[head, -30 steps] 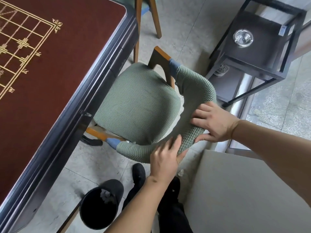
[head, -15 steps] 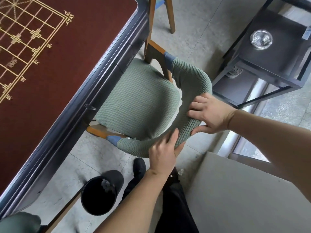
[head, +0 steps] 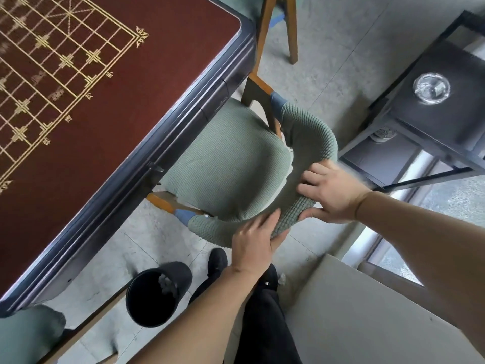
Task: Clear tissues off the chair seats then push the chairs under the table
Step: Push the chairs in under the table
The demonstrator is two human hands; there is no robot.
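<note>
A green-covered chair (head: 225, 166) with a curved backrest stands at the table's right side, its seat partly tucked under the dark-edged table (head: 162, 143) with a red top. No tissue lies on the visible part of the seat. My left hand (head: 253, 239) grips the lower curve of the backrest. My right hand (head: 330, 191) grips the backrest further right, fingers over the top. A black bin (head: 157, 295) on the floor near my feet holds white tissues.
A black two-tier side table (head: 430, 143) with a glass ashtray (head: 431, 88) stands to the right. Another chair's wooden legs (head: 291, 30) show at the top, and a green chair back (head: 29, 334) at bottom left. A grey panel (head: 367, 316) lies at lower right.
The chair has slid further under the table with both hands on its backrest; less of the seat shows than one second ago.
</note>
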